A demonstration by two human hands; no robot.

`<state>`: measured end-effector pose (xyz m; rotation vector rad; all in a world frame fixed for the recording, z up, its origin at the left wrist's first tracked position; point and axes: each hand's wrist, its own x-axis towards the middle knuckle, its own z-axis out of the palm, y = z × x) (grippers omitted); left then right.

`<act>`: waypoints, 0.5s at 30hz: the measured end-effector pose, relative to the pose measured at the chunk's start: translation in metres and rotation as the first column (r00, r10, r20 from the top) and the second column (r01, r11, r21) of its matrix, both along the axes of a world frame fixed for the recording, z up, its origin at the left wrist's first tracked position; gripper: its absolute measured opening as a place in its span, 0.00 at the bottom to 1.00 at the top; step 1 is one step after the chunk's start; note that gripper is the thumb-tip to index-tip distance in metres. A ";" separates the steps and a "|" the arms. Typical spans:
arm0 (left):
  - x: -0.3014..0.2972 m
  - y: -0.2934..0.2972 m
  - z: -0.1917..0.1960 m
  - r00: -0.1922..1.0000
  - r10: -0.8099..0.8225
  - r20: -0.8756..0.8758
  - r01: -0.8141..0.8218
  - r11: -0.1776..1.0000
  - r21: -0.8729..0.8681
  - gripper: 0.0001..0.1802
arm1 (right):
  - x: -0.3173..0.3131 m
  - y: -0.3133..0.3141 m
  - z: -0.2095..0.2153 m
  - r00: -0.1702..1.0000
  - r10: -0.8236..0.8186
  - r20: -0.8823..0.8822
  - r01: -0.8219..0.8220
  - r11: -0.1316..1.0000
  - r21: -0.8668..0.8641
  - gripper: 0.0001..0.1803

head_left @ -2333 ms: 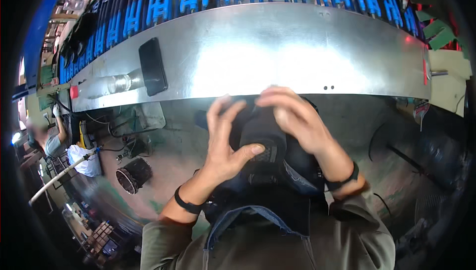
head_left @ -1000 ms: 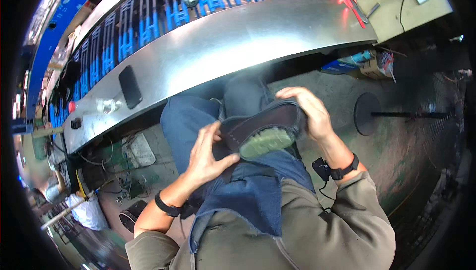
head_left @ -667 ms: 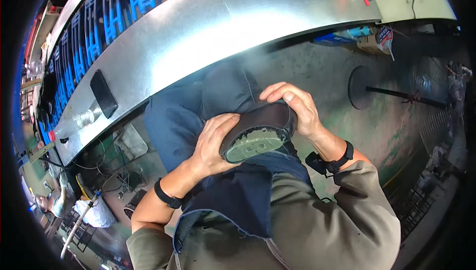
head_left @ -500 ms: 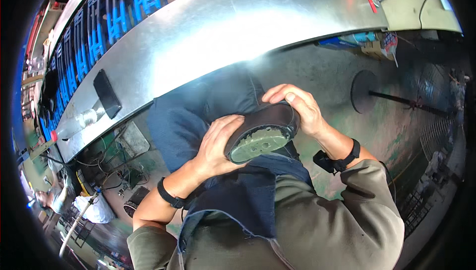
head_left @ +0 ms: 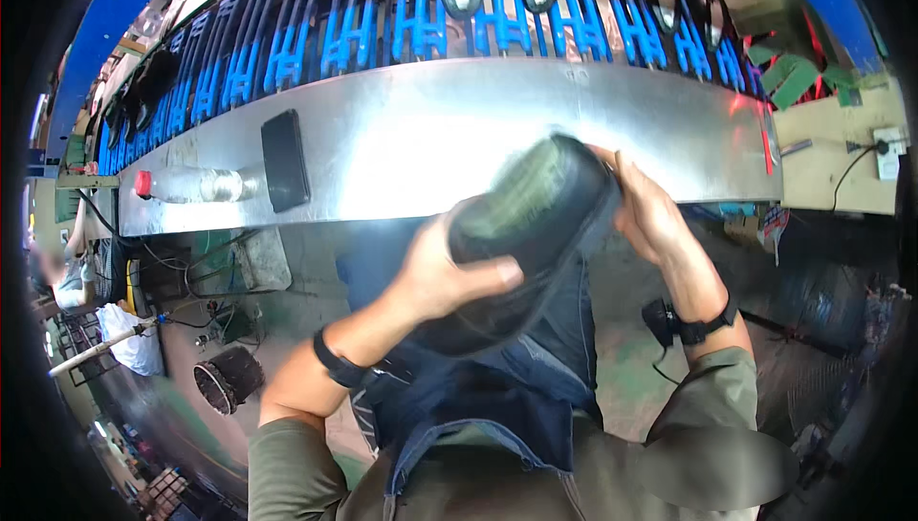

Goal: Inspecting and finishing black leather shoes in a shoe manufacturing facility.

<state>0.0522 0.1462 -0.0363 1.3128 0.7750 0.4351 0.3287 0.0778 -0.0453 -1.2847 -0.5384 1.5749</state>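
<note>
A black shoe upper [head_left: 564, 234] with a greenish, sole-less underside is held up in front of my body, tilted and slightly blurred. My left hand [head_left: 435, 272] grips its left end, with the thumb lying across the dark side and the other fingers hidden behind. At the upper right end, my right hand [head_left: 655, 210] holds the edge, its fingertips partly hidden by the shoe upper. Each wrist wears a black strap. Beneath the shoe upper are my lap and a dark blue apron [head_left: 488, 454].
Ahead lies a shiny metal table [head_left: 382, 139] bearing a black phone [head_left: 286, 161] and a clear bottle [head_left: 196, 184] with a red cap. Behind it stands a rack of blue posts [head_left: 421, 38] carrying dark shoe parts. A black bucket [head_left: 228, 379] is on the floor. Another person [head_left: 72, 282] is at far left.
The shoe upper has risen and turned, its greenish underside now facing up and away. Both hands went with it, and my left thumb now lies across its side. The view has swung toward the rack.
</note>
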 end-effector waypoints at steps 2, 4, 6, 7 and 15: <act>-0.002 0.064 0.011 0.957 0.285 0.057 -0.268 0.939 -0.214 0.40 | 0.011 0.070 -0.009 0.986 0.017 0.163 -0.021 0.999 0.025 0.33; -0.013 0.154 0.002 0.905 0.426 0.006 -0.423 0.901 -0.101 0.33 | 0.018 0.142 -0.039 0.876 0.072 0.477 -0.077 0.997 -0.008 0.35; -0.031 0.236 0.010 0.855 0.517 -0.030 -0.518 0.856 -0.007 0.28 | 0.014 0.211 -0.063 0.602 0.065 0.796 -0.139 0.990 0.024 0.39; -0.040 0.278 0.005 0.829 0.558 -0.042 -0.559 0.829 0.001 0.25 | 0.011 0.246 -0.077 0.421 0.012 0.907 -0.148 0.987 0.056 0.41; -0.135 0.434 -0.132 0.676 0.658 -0.332 -0.201 0.598 0.776 0.52 | -0.012 0.403 -0.115 0.534 -0.141 0.834 0.145 0.987 0.074 0.49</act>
